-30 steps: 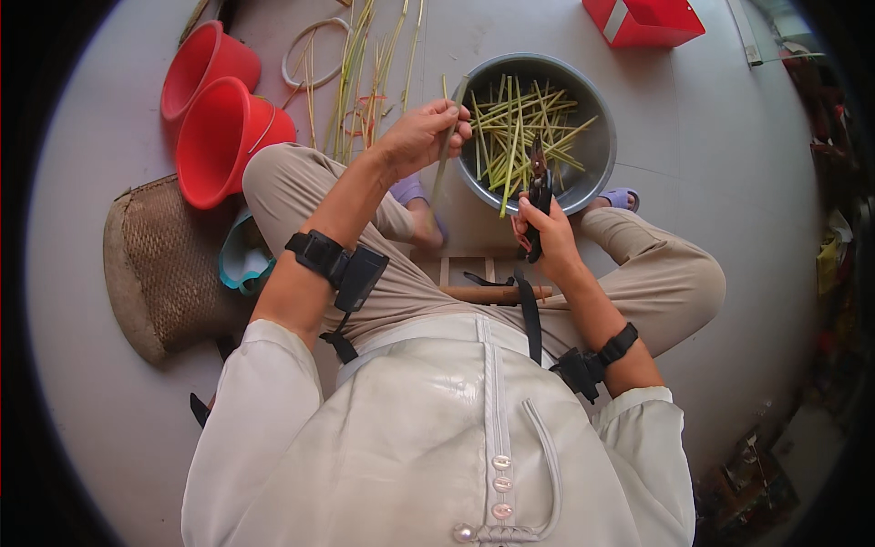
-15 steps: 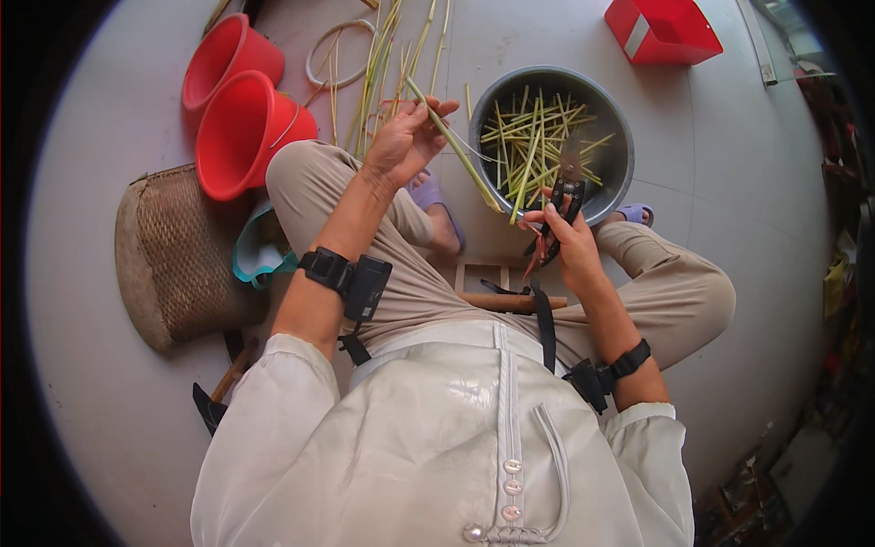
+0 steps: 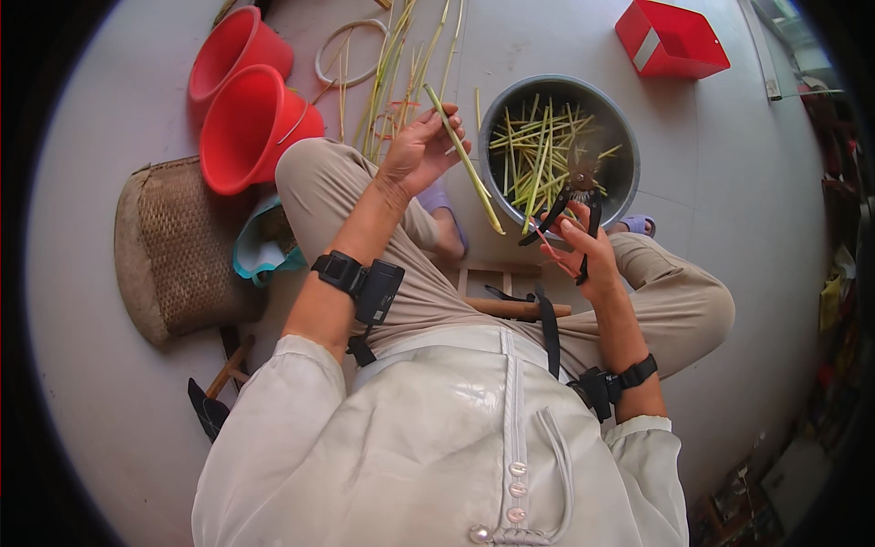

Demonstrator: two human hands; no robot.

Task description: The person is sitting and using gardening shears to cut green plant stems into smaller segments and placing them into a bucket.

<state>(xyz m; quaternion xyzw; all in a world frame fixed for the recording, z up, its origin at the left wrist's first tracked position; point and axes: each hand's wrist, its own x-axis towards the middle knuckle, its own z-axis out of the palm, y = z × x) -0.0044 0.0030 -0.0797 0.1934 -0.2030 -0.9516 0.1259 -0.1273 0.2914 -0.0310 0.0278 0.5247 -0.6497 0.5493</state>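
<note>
My left hand (image 3: 424, 146) holds a long pale-green stalk (image 3: 472, 173) slanting down toward the left rim of a steel basin (image 3: 625, 137). Inside the basin lie many cut green stalk pieces (image 3: 529, 146). My right hand (image 3: 592, 251), at the basin's near edge, holds black-handled cutting shears (image 3: 582, 187); their handles look spread apart and their head is blurred over the pieces. A thin pink strip or cord dangles at the handles.
Two red buckets (image 3: 239, 137), a woven basket (image 3: 187, 246) and a teal-rimmed container (image 3: 255, 251) stand left. Long stalks (image 3: 398, 46) and a white ring (image 3: 321, 56) lie ahead. A red box (image 3: 674, 50) is at upper right. A wooden-handled tool (image 3: 219, 383) lies lower left.
The stalk in my left hand has swung from near vertical to a slant. My right hand has shifted to the right, and the shears' handles have spread. The view has shifted slightly.
</note>
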